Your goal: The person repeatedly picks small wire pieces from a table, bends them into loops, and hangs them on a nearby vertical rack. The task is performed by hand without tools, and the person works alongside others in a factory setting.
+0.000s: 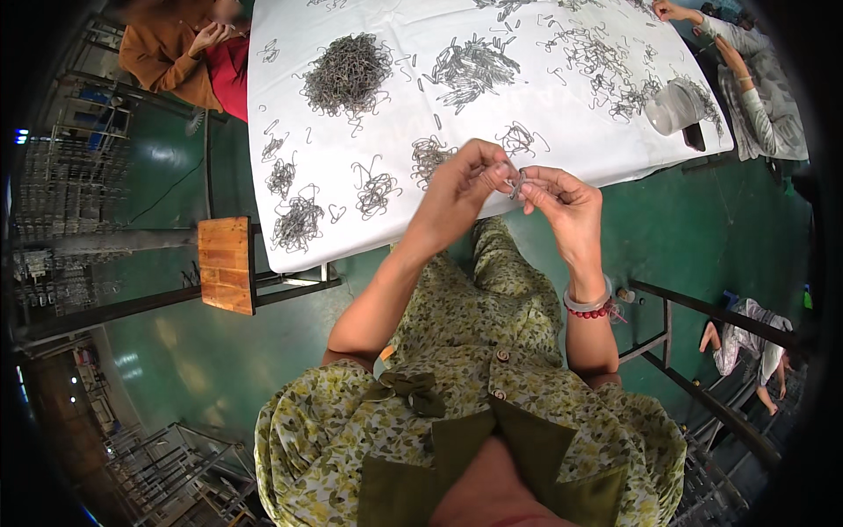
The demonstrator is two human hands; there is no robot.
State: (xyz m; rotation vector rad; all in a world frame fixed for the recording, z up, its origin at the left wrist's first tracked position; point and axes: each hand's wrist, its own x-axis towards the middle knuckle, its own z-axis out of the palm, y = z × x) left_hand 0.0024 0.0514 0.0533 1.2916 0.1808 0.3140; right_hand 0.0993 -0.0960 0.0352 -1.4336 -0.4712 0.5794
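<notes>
Over the near edge of the white-covered table (399,132), my left hand (461,189) and my right hand (569,206) meet, fingertips pinched. Between them is a small grey metal wire hook (520,183), partly hidden by the fingers; both hands grip it. Just beyond my left hand lies a small heap of wire hooks (428,156). Another little group of hooks (520,138) rests behind the fingertips. Farther back are a large pile of hooks (347,75) and a pile of slim, elongated metal pieces (474,72).
Small hook heaps (299,221) lie at the table's left. A clear plastic jar (672,110) lies near the right edge beside a dark flat object (695,137). A wooden stool (226,265) stands left. Other people sit at the left (171,61) and right (755,83).
</notes>
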